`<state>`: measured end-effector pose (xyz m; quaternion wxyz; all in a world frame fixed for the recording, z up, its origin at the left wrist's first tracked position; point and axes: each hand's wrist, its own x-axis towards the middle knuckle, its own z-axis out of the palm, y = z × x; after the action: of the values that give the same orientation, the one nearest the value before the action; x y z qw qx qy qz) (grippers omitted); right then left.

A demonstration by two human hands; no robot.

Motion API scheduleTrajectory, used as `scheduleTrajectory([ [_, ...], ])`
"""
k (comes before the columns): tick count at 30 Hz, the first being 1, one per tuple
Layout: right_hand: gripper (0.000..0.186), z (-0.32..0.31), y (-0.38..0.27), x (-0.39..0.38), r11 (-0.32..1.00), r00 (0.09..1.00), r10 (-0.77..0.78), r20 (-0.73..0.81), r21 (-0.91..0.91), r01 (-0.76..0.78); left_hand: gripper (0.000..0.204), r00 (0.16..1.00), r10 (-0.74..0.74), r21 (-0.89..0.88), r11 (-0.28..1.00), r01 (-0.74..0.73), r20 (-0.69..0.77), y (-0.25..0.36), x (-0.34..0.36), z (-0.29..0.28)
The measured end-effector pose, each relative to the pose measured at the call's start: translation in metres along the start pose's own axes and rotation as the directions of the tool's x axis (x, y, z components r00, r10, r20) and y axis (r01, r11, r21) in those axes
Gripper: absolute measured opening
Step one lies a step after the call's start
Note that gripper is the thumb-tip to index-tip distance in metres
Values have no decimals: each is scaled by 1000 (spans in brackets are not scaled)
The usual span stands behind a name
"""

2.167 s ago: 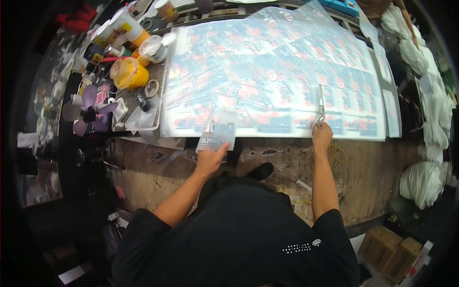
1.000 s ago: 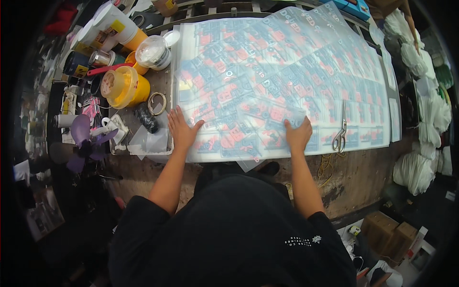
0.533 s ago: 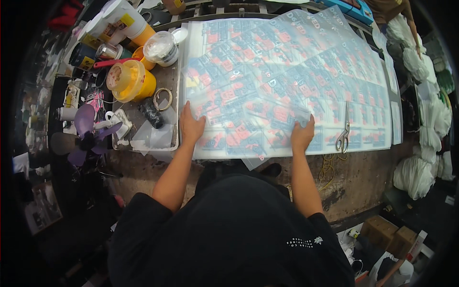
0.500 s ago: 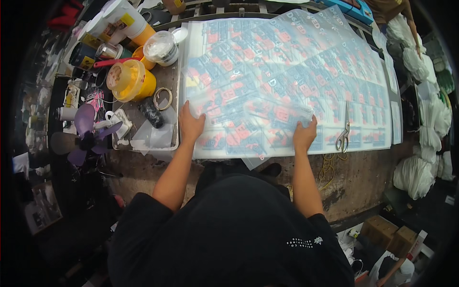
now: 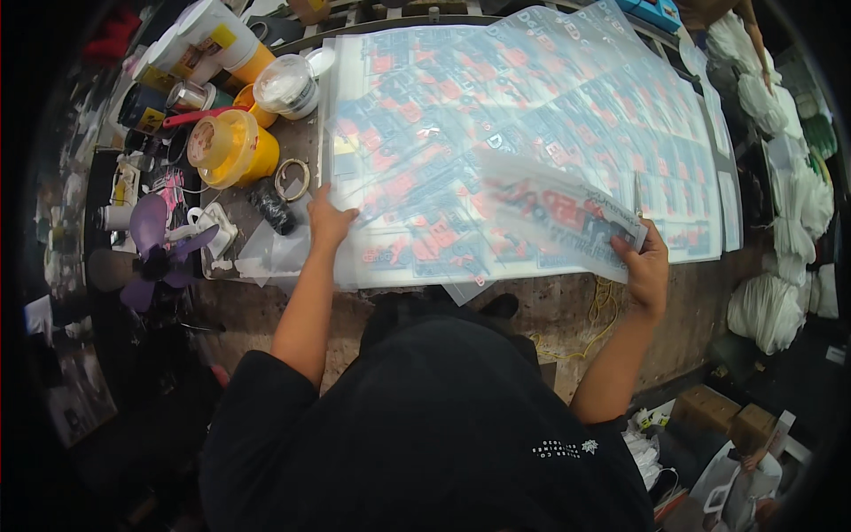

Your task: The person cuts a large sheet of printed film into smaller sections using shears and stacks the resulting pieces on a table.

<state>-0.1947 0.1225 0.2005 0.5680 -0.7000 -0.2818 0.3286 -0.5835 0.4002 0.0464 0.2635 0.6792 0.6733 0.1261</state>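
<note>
My right hand [image 5: 647, 262] pinches one end of a translucent printed film sheet [image 5: 567, 217], raised and tilted above the table, with red and dark print on it. Beneath it, many similar printed film sheets [image 5: 425, 115] lie overlapping at different angles on a large white sheet. At the left edge of this layer rests my left hand [image 5: 330, 220], thumb spread from the fingers and nothing lifted in it. Scissors [image 5: 638, 188] lie close to my right hand, mostly hidden by it and the raised sheet.
On the left stand a yellow tub [image 5: 235, 149], a white tub [image 5: 285, 87], tall buckets [image 5: 222, 40], a tape roll [image 5: 292, 179] and a purple fan [image 5: 151, 235]. White bundles [image 5: 767, 306] line the right side. Another person's arm [image 5: 761, 40] shows at far right.
My right hand has moved right and lifted a printed film sheet off the layer, partly covering the scissors. My left hand stays at the left edge.
</note>
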Motion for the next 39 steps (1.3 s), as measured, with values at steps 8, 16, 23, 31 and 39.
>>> scheduleTrajectory([
  [8,34,81,-5,31,987,929,19,369,142,-77,76,989,142,-207,967,-147,-39,-30,-17,-14],
  [16,18,152,64,46,989,872,143,468,-109,-104,30,992,108,-126,985,-116,-70,-6,-26,-38],
  [23,16,89,67,37,995,919,91,383,-3,-97,16,929,353,-408,869,-281,112,41,-25,-49],
  [31,34,-13,67,4,587,988,74,137,795,-154,39,524,703,-826,564,1,481,253,-82,-21],
  [39,39,-137,98,-49,353,982,88,-170,927,129,29,25,853,-837,517,-178,522,426,-180,64],
])
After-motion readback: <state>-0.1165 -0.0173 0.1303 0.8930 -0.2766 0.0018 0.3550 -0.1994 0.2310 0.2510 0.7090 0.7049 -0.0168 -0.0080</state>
